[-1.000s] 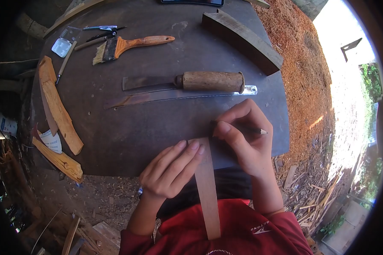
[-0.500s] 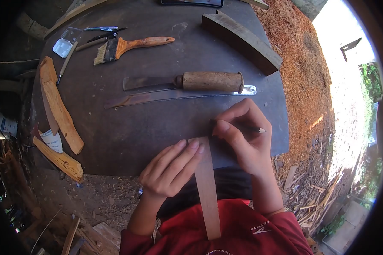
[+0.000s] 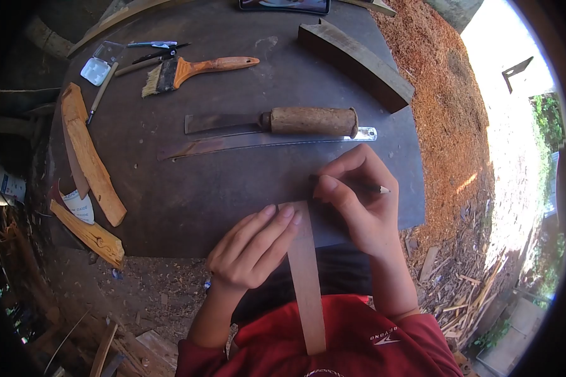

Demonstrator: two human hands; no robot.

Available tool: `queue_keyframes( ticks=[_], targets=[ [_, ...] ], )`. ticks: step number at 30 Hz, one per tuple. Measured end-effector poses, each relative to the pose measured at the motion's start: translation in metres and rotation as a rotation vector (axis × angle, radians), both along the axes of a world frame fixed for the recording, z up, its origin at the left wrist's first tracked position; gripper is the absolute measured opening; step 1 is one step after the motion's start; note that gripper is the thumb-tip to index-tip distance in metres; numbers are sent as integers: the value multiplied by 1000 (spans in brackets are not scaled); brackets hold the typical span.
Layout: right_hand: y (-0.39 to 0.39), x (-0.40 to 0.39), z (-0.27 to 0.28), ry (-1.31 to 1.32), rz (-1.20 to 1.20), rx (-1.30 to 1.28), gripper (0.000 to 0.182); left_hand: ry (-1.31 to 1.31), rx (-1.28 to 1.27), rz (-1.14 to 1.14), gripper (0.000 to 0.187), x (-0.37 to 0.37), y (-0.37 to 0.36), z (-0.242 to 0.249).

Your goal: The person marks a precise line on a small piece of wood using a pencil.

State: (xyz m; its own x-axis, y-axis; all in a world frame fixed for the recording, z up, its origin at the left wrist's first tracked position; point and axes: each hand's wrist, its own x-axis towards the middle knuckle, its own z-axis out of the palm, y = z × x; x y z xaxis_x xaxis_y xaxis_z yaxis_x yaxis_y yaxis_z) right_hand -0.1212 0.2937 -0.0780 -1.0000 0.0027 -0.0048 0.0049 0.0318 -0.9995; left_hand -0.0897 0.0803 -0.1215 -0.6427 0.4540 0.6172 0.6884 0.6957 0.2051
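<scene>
My left hand [image 3: 250,248] lies over the top end of a thin, pale wooden strip [image 3: 305,270] at the near edge of the table. Its fingertips press on the strip, and the thumb is hidden. The strip runs back across my lap to the red shirt. Just right of its top end, my right hand [image 3: 361,210] is closed round a dark pencil [image 3: 372,187], whose sharpened end points right, away from the strip. Beyond the hands lie a wood-handled chisel [image 3: 311,120] and a metal ruler [image 3: 220,145], partly under the chisel's handle.
On the dark table [image 3: 233,182] are a paintbrush [image 3: 201,68], a curved wooden block [image 3: 358,63], a small white case [image 3: 95,71], pens [image 3: 152,44] and a phone [image 3: 284,5]. Wood pieces [image 3: 93,157] and sandpaper [image 3: 78,205] lie left. Sawdust [image 3: 449,125] covers the ground right.
Both hands, the strip and the pencil keep almost the same pose. The view has shifted very slightly, so the things on the table appear a few pixels displaced.
</scene>
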Motion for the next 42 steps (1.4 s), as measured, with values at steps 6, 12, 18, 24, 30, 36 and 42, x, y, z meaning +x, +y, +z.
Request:
queue_keyframes(
  ticks=[6, 12, 18, 24, 30, 36, 42],
  targets=[
    [0, 0, -1, 2, 1, -2, 10, 11, 0, -4, 24, -1, 0, 1],
    [1, 0, -1, 7, 5, -3, 10, 7, 5, -3, 24, -1, 0, 2],
    [0, 0, 1, 5, 7, -2, 10, -10, 43, -9, 40, 0, 1, 0],
    [1, -1, 0, 16, 10, 8, 10, -11, 45, -4, 41, 0, 2, 1],
    [1, 0, 0, 13, 5, 8, 10, -8, 48, -2, 42, 0, 2, 0],
    [1, 0, -1, 10, 4, 3, 10, -14, 50, -1, 43, 1, 2, 1],
    [1, 0, -1, 7, 5, -12, 10, 11, 20, -4, 26, -1, 1, 1]
  ],
)
